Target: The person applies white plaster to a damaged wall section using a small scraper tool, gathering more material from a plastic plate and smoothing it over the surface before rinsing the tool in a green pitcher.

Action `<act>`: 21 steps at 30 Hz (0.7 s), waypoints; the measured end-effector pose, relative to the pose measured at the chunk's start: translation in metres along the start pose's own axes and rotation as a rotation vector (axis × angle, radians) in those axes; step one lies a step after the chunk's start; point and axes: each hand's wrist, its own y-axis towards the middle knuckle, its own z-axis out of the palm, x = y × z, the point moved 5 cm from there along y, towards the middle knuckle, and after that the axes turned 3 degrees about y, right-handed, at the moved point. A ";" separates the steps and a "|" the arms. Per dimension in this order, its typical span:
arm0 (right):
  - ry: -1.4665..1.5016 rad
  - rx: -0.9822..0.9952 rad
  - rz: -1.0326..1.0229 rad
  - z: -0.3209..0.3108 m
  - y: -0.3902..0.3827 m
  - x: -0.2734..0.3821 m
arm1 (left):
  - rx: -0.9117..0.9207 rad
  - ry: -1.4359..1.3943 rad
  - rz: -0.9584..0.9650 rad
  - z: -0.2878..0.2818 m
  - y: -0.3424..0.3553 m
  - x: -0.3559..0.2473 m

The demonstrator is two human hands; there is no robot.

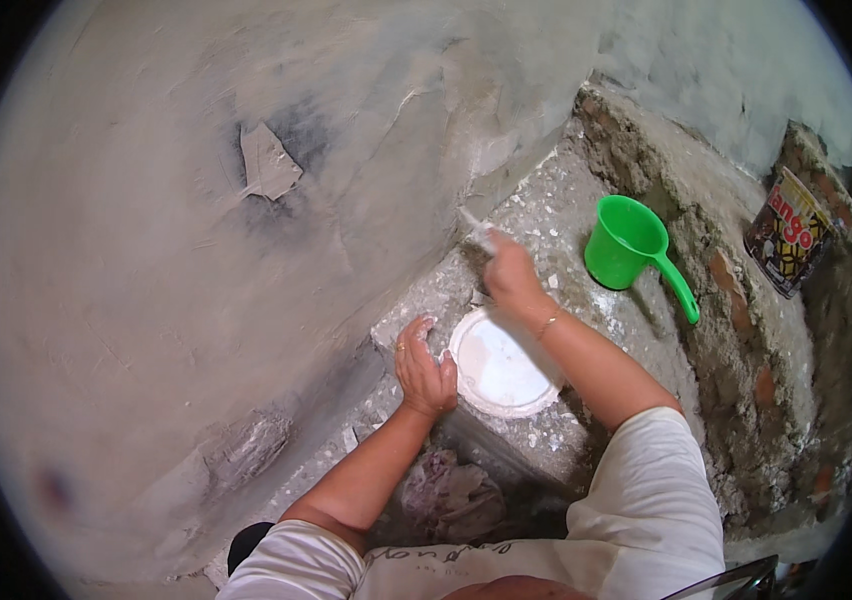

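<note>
My right hand (pixel 516 270) is closed on a thin pale tool (pixel 476 223), blurred and partly hidden, above and beyond a round white container (pixel 503 365) and close to the wall's base. My left hand (pixel 424 365) is at the container's left rim, its whitened fingers slightly bent and apart, the thumb beside the rim. The container holds a smooth white substance and sits on a speckled concrete step (pixel 536 205). A green plastic dipper (pixel 626 245) with a long handle stands to the right of my right hand.
The plastered wall (pixel 166 280) rises along the left, with a torn patch (pixel 268 165). Rough steps (pixel 756 390) with exposed brick run down the right, and a brown printed tub (pixel 786 232) sits on them. A crumpled dusty bundle (pixel 451 495) lies below my hands.
</note>
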 end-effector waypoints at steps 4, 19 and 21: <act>-0.084 -0.201 0.245 -0.038 0.029 -0.027 | 0.003 0.016 -0.009 -0.007 -0.002 0.000; 1.034 -0.051 0.493 -0.079 0.088 0.003 | 0.006 -0.019 -0.005 0.002 0.001 -0.006; 0.709 -0.102 0.615 -0.101 0.086 -0.031 | 0.012 -0.010 -0.004 0.004 0.000 -0.005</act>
